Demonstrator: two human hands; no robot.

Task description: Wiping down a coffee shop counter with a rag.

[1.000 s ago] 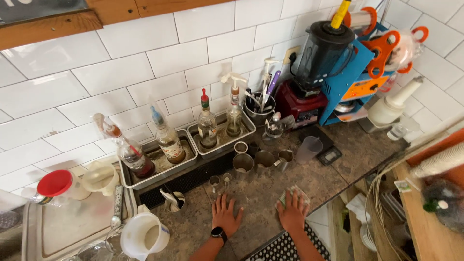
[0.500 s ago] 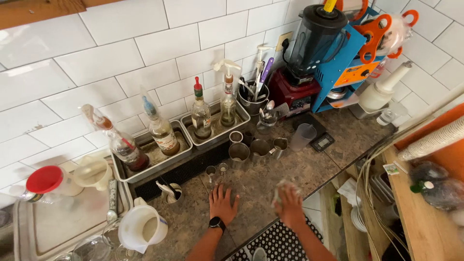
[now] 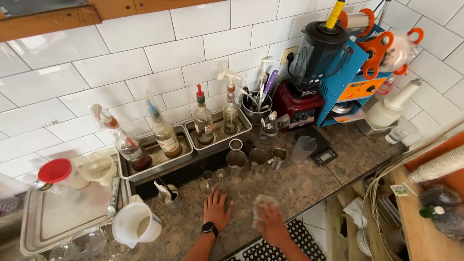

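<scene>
My left hand (image 3: 215,210) lies flat with fingers spread on the speckled stone counter (image 3: 299,186), just in front of two small shot glasses (image 3: 213,176). A black watch (image 3: 209,228) sits on its wrist. My right hand (image 3: 268,221) presses a crumpled pale cloth (image 3: 261,204) onto the counter near the front edge; the hand is slightly blurred. Behind both hands stand several steel cups and jiggers (image 3: 251,159).
Two steel trays (image 3: 184,144) hold syrup bottles with pourers and pumps. A red-based blender (image 3: 314,72) and a blue cup sealer (image 3: 360,82) stand at the back right. A white pitcher (image 3: 137,224) and a metal tray (image 3: 53,217) sit left. A wooden shelf (image 3: 420,227) lies right.
My right hand has slid the cloth a little leftward along the counter's front. My left hand stays planted flat. The view has shifted slightly.
</scene>
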